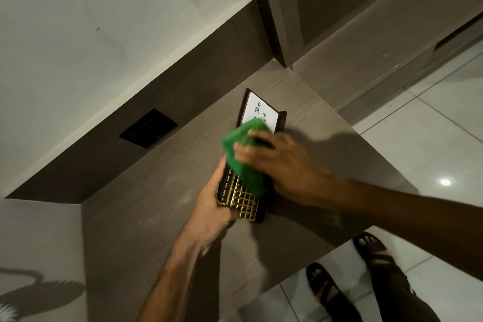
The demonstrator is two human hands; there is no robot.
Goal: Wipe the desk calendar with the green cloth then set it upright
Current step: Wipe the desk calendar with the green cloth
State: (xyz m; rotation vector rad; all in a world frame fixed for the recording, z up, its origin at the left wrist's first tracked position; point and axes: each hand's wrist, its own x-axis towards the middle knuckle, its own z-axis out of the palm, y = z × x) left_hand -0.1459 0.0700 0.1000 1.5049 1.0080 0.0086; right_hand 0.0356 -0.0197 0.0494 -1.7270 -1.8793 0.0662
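Observation:
The desk calendar (241, 200) lies flat on the wooden desk top (146, 230). It is dark with a gold grid and month names along its left edge. A white notepad section (260, 111) with handwriting forms its far end. My left hand (214, 204) grips the calendar's near left corner. My right hand (277, 165) presses the bunched green cloth (245, 154) onto the middle of the calendar, hiding that part.
A dark wall panel with a black socket plate (147, 128) runs behind the desk. A cabinet corner (279, 34) rises at the desk's far end. To the right lies a white tiled floor (431, 138), where my sandalled feet (347, 277) stand by the desk edge.

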